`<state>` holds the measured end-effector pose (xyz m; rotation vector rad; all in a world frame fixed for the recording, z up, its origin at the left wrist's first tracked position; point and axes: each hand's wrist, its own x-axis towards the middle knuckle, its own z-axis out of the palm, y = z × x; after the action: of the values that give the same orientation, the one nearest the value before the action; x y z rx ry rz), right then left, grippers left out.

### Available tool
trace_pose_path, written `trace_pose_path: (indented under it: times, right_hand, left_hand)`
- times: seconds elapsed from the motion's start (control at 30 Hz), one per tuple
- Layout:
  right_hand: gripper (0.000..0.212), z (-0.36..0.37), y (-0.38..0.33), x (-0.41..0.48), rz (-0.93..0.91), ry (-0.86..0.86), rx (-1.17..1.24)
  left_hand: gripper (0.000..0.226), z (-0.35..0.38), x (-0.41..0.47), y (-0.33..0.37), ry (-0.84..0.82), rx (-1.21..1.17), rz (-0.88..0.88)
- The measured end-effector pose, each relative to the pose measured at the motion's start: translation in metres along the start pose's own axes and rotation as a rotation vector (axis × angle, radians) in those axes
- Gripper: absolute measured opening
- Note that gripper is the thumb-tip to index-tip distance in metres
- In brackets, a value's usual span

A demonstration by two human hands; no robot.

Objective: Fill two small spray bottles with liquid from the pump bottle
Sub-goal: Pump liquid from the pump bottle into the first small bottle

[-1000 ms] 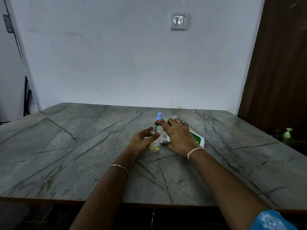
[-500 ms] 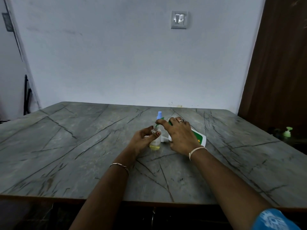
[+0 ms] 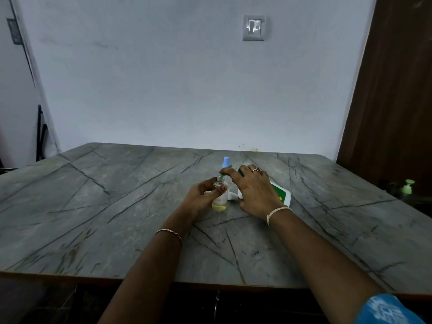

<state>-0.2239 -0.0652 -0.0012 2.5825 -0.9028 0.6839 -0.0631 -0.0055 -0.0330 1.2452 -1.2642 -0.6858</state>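
**Desk:** Where are the hands at this moment?

**Operator:** I see both of them near the middle of the table, a little toward the far side. The left hand is curled round the small spray bottle. The thumb lies across its front and the fingers go behind it. This bottle stands upright on the table with its neck open, and a thin layer of yellow liquid sits at the bottom.

**Desk:** And the right one?

**Operator:** The right hand lies over the pump bottle, which is white with a green label. The bottle is tilted low, with its head toward the small spray bottle. The fingers are bent over its upper part, and the forefinger and thumb pinch at the green spout just above the open neck. Whether liquid is coming out I cannot say, because this part is too small in my view.

**Desk:** The other bottle?

**Operator:** The second spray bottle stands just behind the spout, and I see only its pale blue cap. A small white piece lies on the table between the two hands.

**Desk:** Anything else?

**Operator:** A light switch on the wall, and a green-topped dispenser far to the right, off the table.
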Motion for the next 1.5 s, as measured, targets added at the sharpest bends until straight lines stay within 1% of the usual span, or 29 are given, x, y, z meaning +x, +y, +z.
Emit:
trace_pose_path:
  times: [0.13, 0.27, 0.37, 0.4, 0.47, 0.53, 0.67, 0.73, 0.87, 1.03, 1.23, 1.5]
  right_hand:
    - [0.078, 0.001, -0.003, 0.005, 0.007, 0.004, 0.031]
    - [0.082, 0.002, 0.0, 0.001, -0.015, 0.004, -0.017]
    - [0.084, 0.0, 0.003, -0.003, -0.023, -0.006, -0.03]
    - [0.084, -0.001, 0.003, -0.003, -0.022, -0.011, -0.023]
    - [0.084, -0.001, 0.003, -0.002, -0.01, -0.025, 0.001]
    - [0.082, 0.001, 0.001, -0.001, 0.005, -0.023, 0.019]
    - [0.077, 0.003, -0.005, 0.003, 0.022, -0.002, 0.023]
    - [0.078, 0.002, -0.006, 0.003, 0.021, -0.008, 0.013]
    - [0.083, 0.001, -0.002, -0.002, -0.002, 0.006, -0.022]
    - [0.084, 0.0, 0.0, -0.001, 0.0, -0.017, -0.017]
    - [0.078, 0.002, -0.006, 0.005, 0.018, -0.005, -0.006]
    - [0.085, 0.001, 0.0, -0.003, -0.011, -0.013, -0.025]
  left_hand:
    - [0.015, -0.001, -0.001, 0.003, -0.005, 0.018, 0.001]
    - [0.011, 0.002, -0.002, 0.005, 0.002, 0.046, 0.01]
    - [0.014, 0.002, -0.001, 0.003, 0.009, 0.109, 0.03]
    - [0.018, 0.001, 0.0, 0.002, 0.013, 0.143, 0.032]
    - [0.033, 0.001, 0.002, -0.003, 0.036, 0.239, 0.042]
    - [0.046, 0.002, 0.001, -0.005, 0.062, 0.278, 0.05]
    - [0.057, 0.002, -0.005, -0.004, 0.069, 0.29, 0.108]
    - [0.066, 0.002, -0.007, -0.004, 0.065, 0.321, 0.125]
    - [0.076, 0.0, -0.007, -0.008, 0.069, 0.366, 0.123]
    - [0.078, 0.0, -0.007, -0.005, 0.057, 0.424, 0.115]
    - [0.083, -0.001, -0.008, -0.008, 0.078, 0.452, 0.12]
    - [0.085, 0.0, -0.008, -0.009, 0.085, 0.494, 0.148]
